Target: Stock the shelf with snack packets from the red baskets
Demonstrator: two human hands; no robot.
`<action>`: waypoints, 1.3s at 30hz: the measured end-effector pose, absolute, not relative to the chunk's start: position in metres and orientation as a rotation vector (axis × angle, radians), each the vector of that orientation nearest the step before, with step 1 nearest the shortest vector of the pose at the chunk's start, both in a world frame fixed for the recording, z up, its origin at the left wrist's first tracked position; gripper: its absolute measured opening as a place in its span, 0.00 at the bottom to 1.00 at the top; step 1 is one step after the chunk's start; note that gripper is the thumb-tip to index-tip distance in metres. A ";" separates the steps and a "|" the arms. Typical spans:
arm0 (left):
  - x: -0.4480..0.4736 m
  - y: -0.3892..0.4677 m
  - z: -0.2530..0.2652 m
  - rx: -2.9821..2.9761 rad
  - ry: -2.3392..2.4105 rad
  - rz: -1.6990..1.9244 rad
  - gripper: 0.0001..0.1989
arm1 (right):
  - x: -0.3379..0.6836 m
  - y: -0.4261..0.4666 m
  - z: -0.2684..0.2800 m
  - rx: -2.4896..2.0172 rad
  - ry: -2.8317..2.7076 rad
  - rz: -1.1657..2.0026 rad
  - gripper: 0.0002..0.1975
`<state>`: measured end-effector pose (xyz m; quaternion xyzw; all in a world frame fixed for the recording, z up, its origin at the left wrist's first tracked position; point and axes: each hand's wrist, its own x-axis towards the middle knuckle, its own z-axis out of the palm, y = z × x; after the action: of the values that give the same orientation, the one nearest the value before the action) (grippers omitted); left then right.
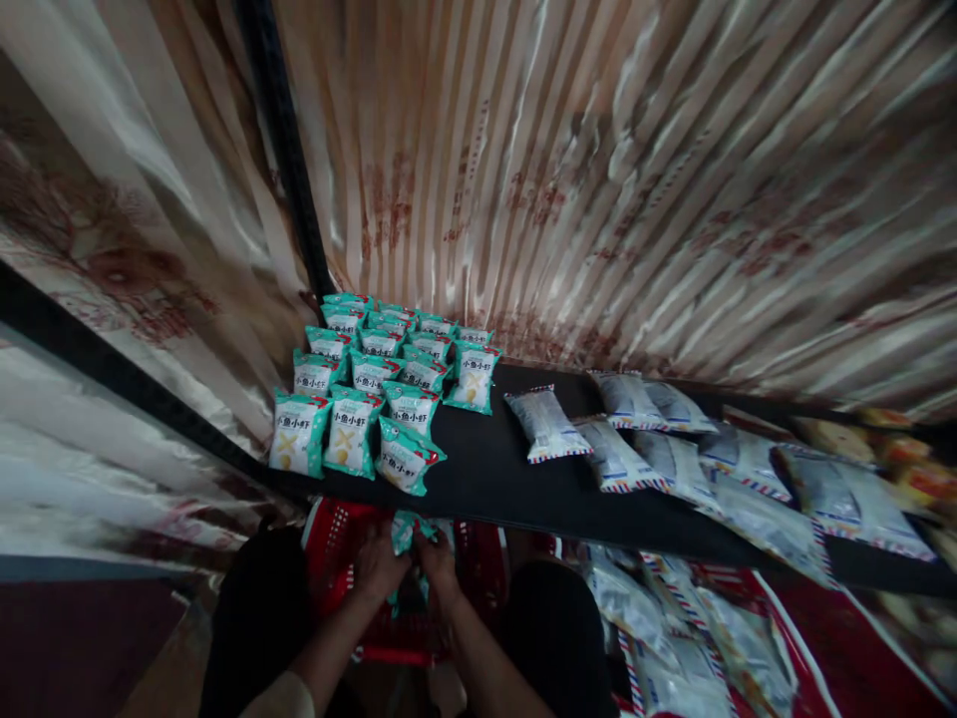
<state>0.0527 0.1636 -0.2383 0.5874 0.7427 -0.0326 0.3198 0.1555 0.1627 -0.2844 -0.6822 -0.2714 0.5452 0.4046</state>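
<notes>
My left hand (383, 560) and my right hand (437, 561) are close together over a red plastic basket (329, 573) between my knees. Between them is a teal snack bag (405, 529), with the fingers of both hands closed at its sides. More teal shows lower in the basket, but my hands and forearms hide most of it. Just beyond, rows of teal and white snack bags (376, 375) stand on a black shelf (478, 459). The nearest bag (408, 459) in front leans to one side at the shelf's front edge.
Silvery-white bags with striped edges (549, 424) lie along the shelf to the right. More striped bags (673, 638) fill a red container (807, 638) below the shelf. A dark upright post (288, 140) stands at the back left corner, before pleated curtains (485, 179).
</notes>
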 end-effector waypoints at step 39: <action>0.108 0.096 -0.097 0.318 0.973 0.832 0.11 | 0.235 0.079 -0.104 -1.157 -0.324 1.514 0.21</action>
<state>0.1078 0.0961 -0.0971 0.1476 0.4520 0.3867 0.7902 0.2348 0.0788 -0.1041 -0.4926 -0.1378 0.6445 0.5683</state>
